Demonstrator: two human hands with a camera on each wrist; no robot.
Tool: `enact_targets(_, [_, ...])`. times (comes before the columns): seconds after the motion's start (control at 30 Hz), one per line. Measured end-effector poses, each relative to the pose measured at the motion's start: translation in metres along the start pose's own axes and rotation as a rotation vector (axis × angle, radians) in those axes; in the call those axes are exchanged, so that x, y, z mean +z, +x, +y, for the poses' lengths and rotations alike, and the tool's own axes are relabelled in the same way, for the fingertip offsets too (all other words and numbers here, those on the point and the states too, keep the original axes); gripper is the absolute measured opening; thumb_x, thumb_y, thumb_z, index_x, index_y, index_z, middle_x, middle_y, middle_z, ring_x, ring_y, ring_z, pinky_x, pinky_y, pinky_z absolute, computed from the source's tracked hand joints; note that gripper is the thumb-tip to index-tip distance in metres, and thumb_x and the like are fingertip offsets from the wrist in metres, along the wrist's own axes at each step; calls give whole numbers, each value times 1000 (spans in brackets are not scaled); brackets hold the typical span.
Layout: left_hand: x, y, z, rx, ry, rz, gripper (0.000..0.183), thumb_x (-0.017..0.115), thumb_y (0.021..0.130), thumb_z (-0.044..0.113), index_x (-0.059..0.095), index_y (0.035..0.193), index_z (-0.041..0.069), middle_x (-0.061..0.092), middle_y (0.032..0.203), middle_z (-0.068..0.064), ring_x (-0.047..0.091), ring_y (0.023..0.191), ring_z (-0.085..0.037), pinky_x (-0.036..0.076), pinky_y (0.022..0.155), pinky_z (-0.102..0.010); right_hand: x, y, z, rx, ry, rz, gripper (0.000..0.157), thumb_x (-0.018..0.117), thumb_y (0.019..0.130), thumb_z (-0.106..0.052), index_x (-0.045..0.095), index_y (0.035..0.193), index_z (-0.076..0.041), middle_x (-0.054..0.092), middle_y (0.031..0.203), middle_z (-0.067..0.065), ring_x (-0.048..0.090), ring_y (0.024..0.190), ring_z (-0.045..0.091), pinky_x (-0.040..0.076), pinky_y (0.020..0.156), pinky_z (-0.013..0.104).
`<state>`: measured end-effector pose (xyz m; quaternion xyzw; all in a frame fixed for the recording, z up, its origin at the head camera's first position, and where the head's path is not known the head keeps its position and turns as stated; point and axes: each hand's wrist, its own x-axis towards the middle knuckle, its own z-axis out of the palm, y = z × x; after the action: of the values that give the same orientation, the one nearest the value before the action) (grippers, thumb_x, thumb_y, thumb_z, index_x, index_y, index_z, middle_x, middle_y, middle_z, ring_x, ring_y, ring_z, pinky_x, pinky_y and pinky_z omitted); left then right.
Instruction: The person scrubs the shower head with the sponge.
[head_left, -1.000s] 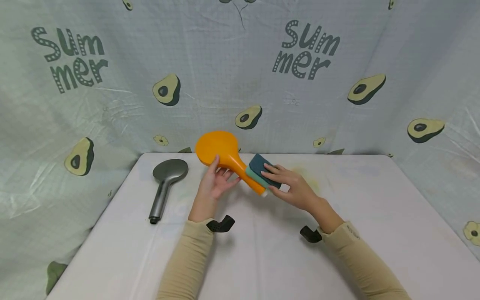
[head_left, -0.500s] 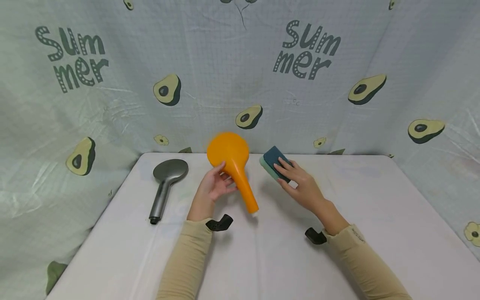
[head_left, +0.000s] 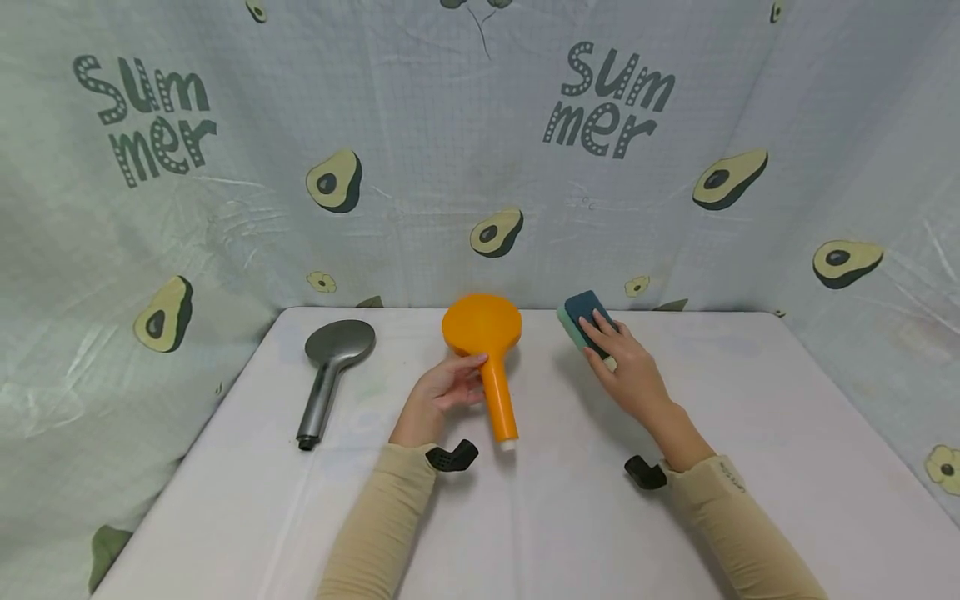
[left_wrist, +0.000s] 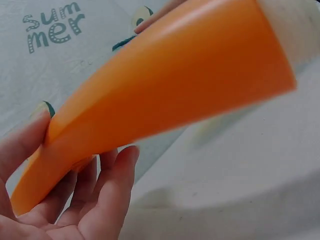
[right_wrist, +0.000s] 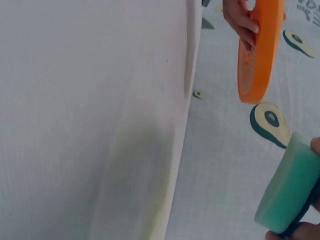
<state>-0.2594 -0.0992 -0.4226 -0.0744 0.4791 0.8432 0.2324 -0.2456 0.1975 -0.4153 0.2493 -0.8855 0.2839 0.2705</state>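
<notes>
My left hand (head_left: 446, 392) holds an orange shower head (head_left: 482, 325) by its neck, the round head toward the back wall and the white-tipped handle toward me. In the left wrist view, the thumb lies on one side of the orange shower head (left_wrist: 165, 80) and the fingers (left_wrist: 112, 195) reach underneath. To the right, my right hand (head_left: 630, 371) grips a sponge (head_left: 587, 310) with a dark blue scouring side and a pale green foam side. The right wrist view shows the foam of the sponge (right_wrist: 290, 185) between thumb and fingers, apart from the shower head.
A dark grey shower head (head_left: 341, 342) lies on the left part of the white table (head_left: 570, 517). Behind the table's far edge hangs a pale curtain (head_left: 420, 167) printed with avocados and lettering.
The sponge has moved right, off the orange handle. My left hand has turned the shower head from slanting to nearly straight and brought it slightly right and nearer. The grey shower head stays put.
</notes>
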Motion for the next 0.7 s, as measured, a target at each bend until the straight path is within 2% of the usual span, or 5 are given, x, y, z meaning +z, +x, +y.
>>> enact_targets(0.23, [4,6,-8,-24,112,-11,9,50,105,4,48,113,7,60,94,-3,60,85,-18,53,68,-32,-7,2,12,143,-108,-109,50,61,103,-10,49,152,-5,38,157,23,39,134,60,40,101,70])
enact_targets(0.5, [10,10,-11,-23,135,-28,7,46,106,4,49,113,4,60,93,-3,61,83,-17,54,70,-33,-17,6,23,260,-247,-230,50,45,109,-17,39,157,-5,32,159,27,36,133,63,37,103,70])
enact_targets(0.7, [10,14,-14,-53,118,42,9,50,106,4,50,116,3,60,95,-6,60,84,-17,55,67,-32,-23,5,36,367,-292,-352,53,40,111,-20,30,161,-7,25,162,28,30,136,64,34,106,70])
